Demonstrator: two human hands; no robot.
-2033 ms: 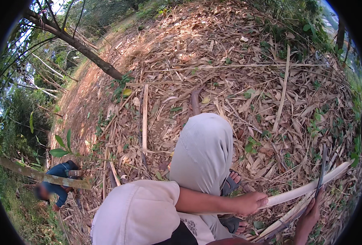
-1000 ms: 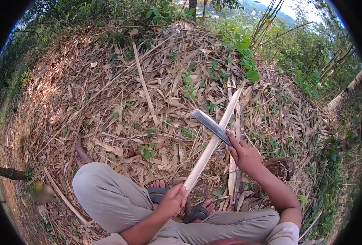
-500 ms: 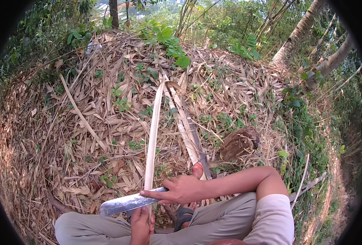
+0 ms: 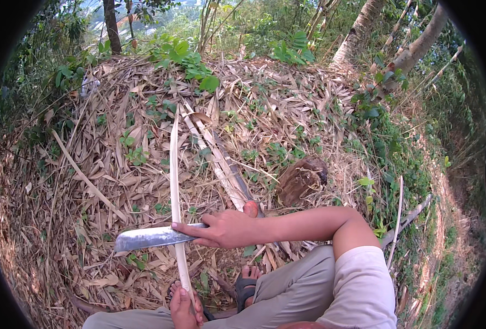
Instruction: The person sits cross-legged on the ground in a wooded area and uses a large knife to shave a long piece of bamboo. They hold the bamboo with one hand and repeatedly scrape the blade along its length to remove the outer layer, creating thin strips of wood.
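Note:
I sit on ground covered in dry bamboo leaves. My right hand grips the handle of a large knife, whose grey blade points left and lies across a long pale bamboo strip. The strip runs from my lap up and away over the leaves. At the bottom edge my left hand holds the strip's near end. My grey-trousered legs and a sandalled foot sit just right of it.
More split bamboo pieces lie on the leaves beyond my right hand. A brown stump stands to the right, a loose stick to the left. Tree trunks and green plants ring the leaf mound.
The view has swung round, so the strip now stands upright ahead instead of leaning right. The knife went from high on the strip to low, its blade now level and pointing left.

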